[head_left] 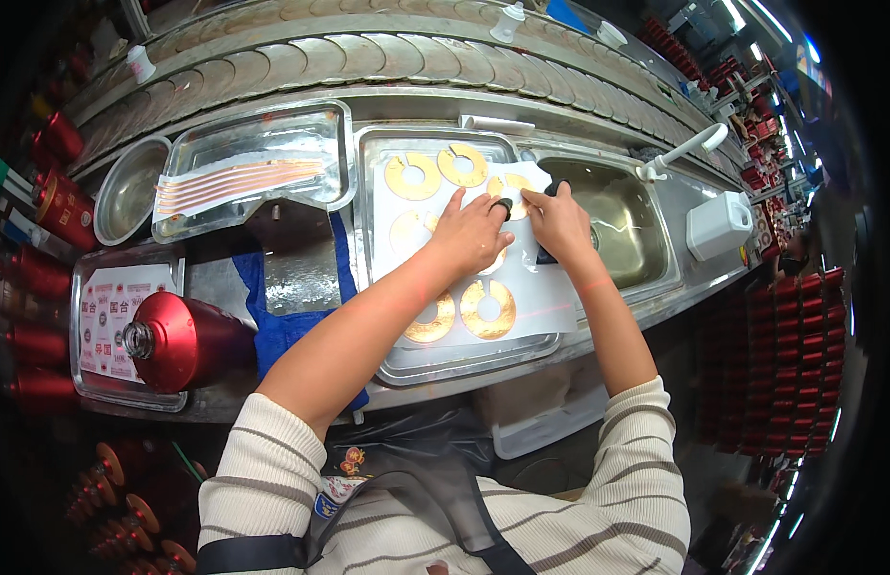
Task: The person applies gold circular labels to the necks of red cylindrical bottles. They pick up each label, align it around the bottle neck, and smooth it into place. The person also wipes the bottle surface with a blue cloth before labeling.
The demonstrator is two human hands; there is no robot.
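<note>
- Glossy gold C-shaped pieces [395,177] lie on a smooth white sheet [545,302] over a rectangular silver metal tray [469,370].
- Left hand [467,235]: fingers spread above them.
- Right hand [562,227]: fingertips narrow near one; cannot tell if gripping.

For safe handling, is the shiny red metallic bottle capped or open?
Open: the red bottle has a bare threaded neck, no cap on it.
</note>
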